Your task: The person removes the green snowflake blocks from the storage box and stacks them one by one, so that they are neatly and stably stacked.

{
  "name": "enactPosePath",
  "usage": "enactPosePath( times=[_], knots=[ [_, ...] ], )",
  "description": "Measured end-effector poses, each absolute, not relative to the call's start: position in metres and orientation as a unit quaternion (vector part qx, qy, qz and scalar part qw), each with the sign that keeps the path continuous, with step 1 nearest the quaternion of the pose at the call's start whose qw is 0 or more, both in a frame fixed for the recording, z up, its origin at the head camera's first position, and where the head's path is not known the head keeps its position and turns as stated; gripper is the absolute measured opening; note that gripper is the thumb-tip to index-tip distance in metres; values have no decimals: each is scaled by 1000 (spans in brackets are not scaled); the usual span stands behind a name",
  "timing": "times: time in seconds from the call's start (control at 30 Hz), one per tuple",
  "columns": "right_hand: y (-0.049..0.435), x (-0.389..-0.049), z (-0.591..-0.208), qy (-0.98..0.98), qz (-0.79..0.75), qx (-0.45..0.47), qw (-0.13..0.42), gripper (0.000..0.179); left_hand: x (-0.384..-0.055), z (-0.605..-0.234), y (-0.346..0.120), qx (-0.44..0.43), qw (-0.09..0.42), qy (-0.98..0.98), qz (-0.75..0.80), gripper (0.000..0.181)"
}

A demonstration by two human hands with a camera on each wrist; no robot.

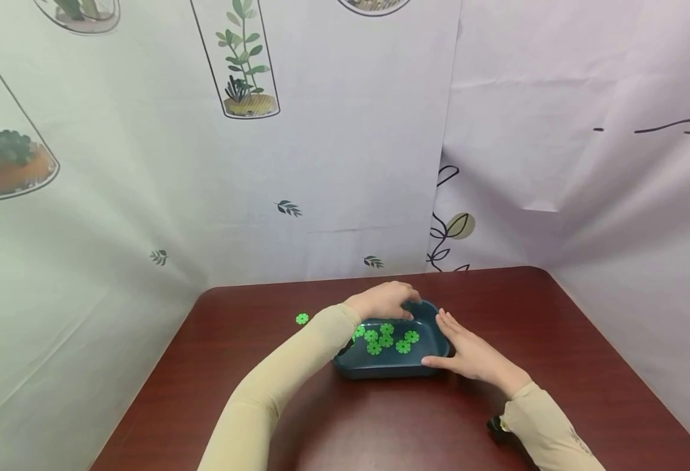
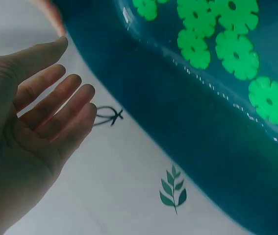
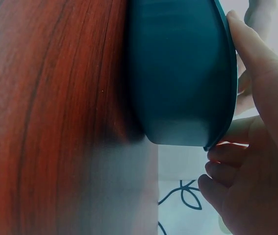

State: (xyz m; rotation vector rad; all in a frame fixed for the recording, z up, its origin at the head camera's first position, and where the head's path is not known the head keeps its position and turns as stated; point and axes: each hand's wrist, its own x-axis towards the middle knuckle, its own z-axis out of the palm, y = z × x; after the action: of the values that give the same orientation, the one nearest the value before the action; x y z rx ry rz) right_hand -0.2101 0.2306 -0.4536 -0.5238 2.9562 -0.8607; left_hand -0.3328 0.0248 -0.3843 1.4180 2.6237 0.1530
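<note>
Dark teal, smooth and probably moulded plastic, the tray (image 1: 392, 371) sits right of centre in the lower half of the head view, on a glossy red-brown table (image 1: 392, 425). Green discs (image 1: 386, 341) lie flat inside; a lone disc (image 1: 302, 318) rests on the wood, left of the tray. The left hand (image 1: 384, 301) is bent over the far side, the right hand (image 1: 474, 353) at the right end.

In the left wrist view the left hand holds nothing that shows — fingers loosely bent, a gap below the thumb. The discs, upper right, look thin, light and stiff, notched and centre-holed; a pinch across the edge should suit them, though they may slide.

In the right wrist view, at right, the right hand grips the rim — thumb above, fingers lower; the tray seems light, rigid, best held there.
</note>
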Motion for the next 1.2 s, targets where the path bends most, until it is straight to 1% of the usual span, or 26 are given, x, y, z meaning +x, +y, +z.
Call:
enactPosePath(
  times=[0.13,0.43,0.53,0.7,0.77,0.9,1.2],
  knots=[
    [230,-209,-454,944,-282,-169,13,114,-329,-388,33,486,90,869,31,43],
    [234,-211,-452,945,-281,-168,1,114,-330,-395,52,509,119,852,-17,43],
    [233,-211,-453,944,-284,-168,7,114,-330,-402,55,509,130,850,-35,44],
    [232,-212,-457,944,-283,-171,11,115,-330,-413,57,500,142,853,-51,40],
    [232,-212,-457,944,-282,-170,9,115,-330,-416,57,495,155,854,-44,38],
    [232,-211,-457,946,-279,-166,9,115,-333,-422,55,493,174,852,-26,39],
    [230,-211,-456,946,-280,-162,9,115,-334,-429,51,515,159,842,-29,40]
  ],
)
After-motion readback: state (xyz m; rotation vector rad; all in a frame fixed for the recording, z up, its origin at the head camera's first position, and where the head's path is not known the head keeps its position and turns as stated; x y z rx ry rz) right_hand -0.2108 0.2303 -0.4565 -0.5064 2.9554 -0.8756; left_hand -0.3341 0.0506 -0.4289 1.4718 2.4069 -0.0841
